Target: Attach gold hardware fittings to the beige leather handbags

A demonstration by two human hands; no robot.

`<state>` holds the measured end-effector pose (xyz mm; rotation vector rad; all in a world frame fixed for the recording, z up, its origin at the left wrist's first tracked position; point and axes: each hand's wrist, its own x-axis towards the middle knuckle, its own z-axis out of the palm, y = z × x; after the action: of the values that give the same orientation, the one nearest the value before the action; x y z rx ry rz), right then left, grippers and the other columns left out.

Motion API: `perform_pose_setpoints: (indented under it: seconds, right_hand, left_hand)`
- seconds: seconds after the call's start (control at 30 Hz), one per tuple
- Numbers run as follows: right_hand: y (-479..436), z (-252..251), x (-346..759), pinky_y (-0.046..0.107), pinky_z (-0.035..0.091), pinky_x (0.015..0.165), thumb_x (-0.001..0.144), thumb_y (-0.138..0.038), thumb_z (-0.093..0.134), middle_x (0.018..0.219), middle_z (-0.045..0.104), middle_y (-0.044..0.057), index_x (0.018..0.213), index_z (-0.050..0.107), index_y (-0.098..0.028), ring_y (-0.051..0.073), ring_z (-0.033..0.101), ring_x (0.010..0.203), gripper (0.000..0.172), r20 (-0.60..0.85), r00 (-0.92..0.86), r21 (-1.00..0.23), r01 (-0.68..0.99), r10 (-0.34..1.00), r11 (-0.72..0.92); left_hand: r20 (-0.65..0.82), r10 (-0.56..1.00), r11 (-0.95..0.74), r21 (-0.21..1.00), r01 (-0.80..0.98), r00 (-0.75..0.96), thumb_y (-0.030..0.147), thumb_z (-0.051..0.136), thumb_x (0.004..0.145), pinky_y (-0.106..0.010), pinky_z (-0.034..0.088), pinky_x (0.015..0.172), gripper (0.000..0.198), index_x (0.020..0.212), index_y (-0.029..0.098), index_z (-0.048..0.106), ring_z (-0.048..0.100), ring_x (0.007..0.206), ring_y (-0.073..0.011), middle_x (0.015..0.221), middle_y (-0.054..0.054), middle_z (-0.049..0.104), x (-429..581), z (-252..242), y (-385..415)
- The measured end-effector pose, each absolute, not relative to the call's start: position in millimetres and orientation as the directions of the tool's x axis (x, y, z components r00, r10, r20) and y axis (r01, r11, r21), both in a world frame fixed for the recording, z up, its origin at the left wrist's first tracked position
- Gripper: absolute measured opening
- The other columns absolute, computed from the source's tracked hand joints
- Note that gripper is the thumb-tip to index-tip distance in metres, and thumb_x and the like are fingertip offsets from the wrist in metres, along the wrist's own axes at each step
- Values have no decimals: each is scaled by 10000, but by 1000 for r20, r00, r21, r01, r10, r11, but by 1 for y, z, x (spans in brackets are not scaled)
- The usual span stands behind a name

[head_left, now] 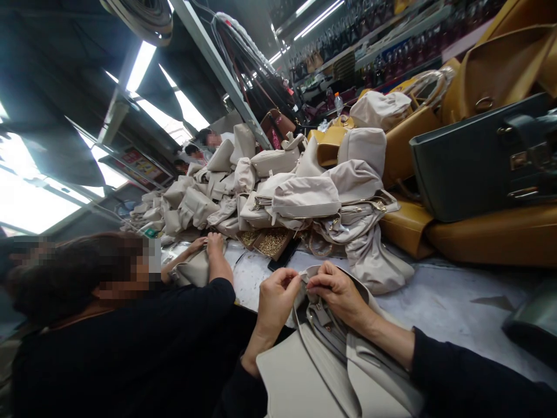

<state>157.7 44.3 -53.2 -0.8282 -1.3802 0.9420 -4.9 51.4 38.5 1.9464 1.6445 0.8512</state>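
A cream handbag (pixel 304 371) stands before me with its mouth toward the table, its zip and grey lining showing inside. My left hand (pixel 278 296) pinches the bag's far top edge between thumb and fingertips. Close beside it, my right hand (pixel 337 290) is closed on the same edge, its fingertips nearly meeting the left ones. Whether a small fitting sits between the fingertips is too small to tell. Just beyond my hands lies an open box of small gold-coloured metal pieces (pixel 272 242).
On my left a co-worker in a dark top (pixel 130 342) handles another cream bag (pixel 194 268). Heaped cream bags (pixel 304 197) cover the table's far side. Mustard bags (pixel 500 232) and a dark green bag (pixel 470 165) are piled at right. A plastic bottle (pixel 338 103) stands behind.
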Motion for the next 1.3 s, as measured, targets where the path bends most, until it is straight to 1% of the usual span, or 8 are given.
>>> perform_pose_setpoints:
  seconds: [0.07, 0.13, 0.37, 0.53, 0.8, 1.0, 1.17, 1.3]
  right_hand:
    - [44, -56, 156, 285, 429, 704, 889, -134, 732, 810, 491, -9, 860, 787, -246, 167, 522, 769, 128, 429, -17, -902, -58, 903, 428]
    - [43, -58, 155, 285, 426, 683, 894, -156, 732, 796, 491, -7, 855, 797, -253, 169, 521, 759, 124, 439, 6, -896, -64, 898, 439]
    - [41, -58, 158, 278, 441, 671, 924, -175, 690, 792, 540, 0, 902, 812, -284, 167, 540, 747, 165, 429, 27, -897, -102, 903, 429]
    - [42, -57, 159, 269, 429, 654, 907, -175, 719, 774, 539, -11, 898, 811, -303, 159, 528, 734, 158, 440, 41, -892, -95, 897, 442]
    - [41, -60, 159, 271, 430, 665, 905, -182, 723, 775, 532, -14, 912, 813, -317, 159, 519, 744, 163, 434, 53, -897, -73, 899, 437]
    - [41, -58, 159, 290, 444, 656, 914, -261, 730, 775, 534, -1, 892, 817, -298, 172, 532, 738, 97, 404, 42, -913, -51, 914, 406]
    - [41, -53, 160, 307, 458, 659, 933, -302, 709, 766, 545, 10, 874, 807, -283, 186, 540, 737, 116, 412, 21, -911, 1, 911, 412]
    - [40, -48, 161, 308, 464, 679, 952, -280, 683, 769, 557, 8, 880, 785, -272, 187, 551, 741, 125, 447, 13, -893, 63, 894, 445]
  left_hand:
    - [151, 987, -148, 752, 642, 50, 281, 690, 850, -251, 537, 712, 120, 815, 171, 722, 696, 731, -172, 783, -31, 745, -4, 34, 51]
    - [146, 989, -127, 789, 601, 18, 284, 707, 826, -251, 533, 719, 122, 804, 167, 732, 688, 735, -171, 791, -33, 749, -3, 33, 49]
    - [94, 995, -63, 851, 522, -33, 265, 721, 798, -243, 516, 695, 116, 766, 157, 749, 673, 712, -163, 754, -29, 746, -1, 33, 45]
    - [72, 997, -44, 852, 522, -33, 254, 713, 798, -242, 503, 673, 114, 753, 158, 755, 667, 697, -162, 745, -32, 751, 1, 35, 47]
    - [96, 995, -69, 825, 562, -20, 213, 702, 801, -249, 517, 700, 81, 771, 171, 764, 687, 719, -167, 771, -28, 769, 0, 36, 46]
    - [96, 995, -71, 819, 570, -14, 213, 699, 818, -248, 523, 701, 89, 781, 175, 770, 689, 731, -170, 786, -33, 771, -2, 31, 46]
    - [128, 992, -106, 817, 567, 1, 196, 706, 812, -242, 522, 676, 78, 773, 175, 770, 685, 712, -168, 777, -35, 770, -3, 33, 45]
    - [158, 987, -144, 818, 557, 24, 201, 711, 821, -234, 522, 664, 78, 769, 178, 765, 681, 712, -165, 779, -33, 765, -4, 32, 44]
